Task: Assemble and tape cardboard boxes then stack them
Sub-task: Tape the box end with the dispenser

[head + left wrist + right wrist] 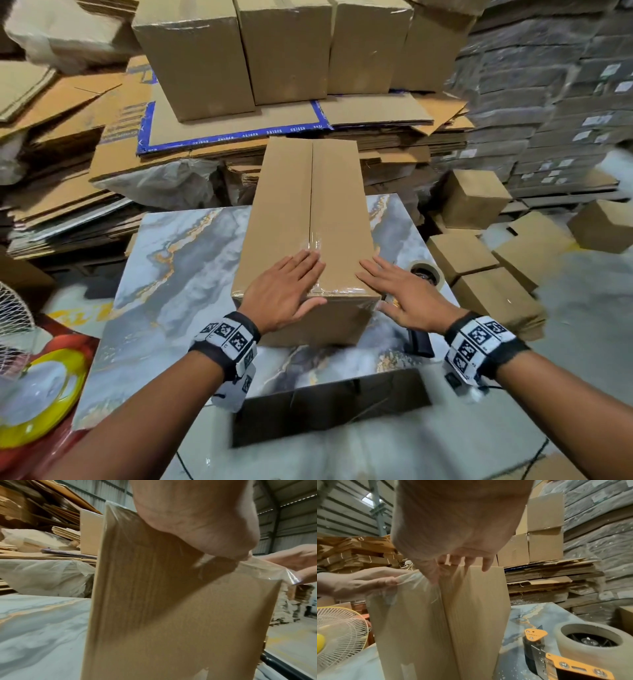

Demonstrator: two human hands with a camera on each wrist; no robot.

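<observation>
Both flat, unclenched hands, left hand (286,291) and right hand (406,295), press clear tape (317,240) onto the long brown cardboard box (308,205) on the marble-patterned worktop (178,260).

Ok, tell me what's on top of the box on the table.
Both hands lie flat on the box: left hand, right hand, over clear tape. The seam beneath them is hidden.

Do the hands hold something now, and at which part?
Nothing is gripped. The left hand and right hand lie flat with straight fingers on the taped near end of the cardboard box.
</observation>
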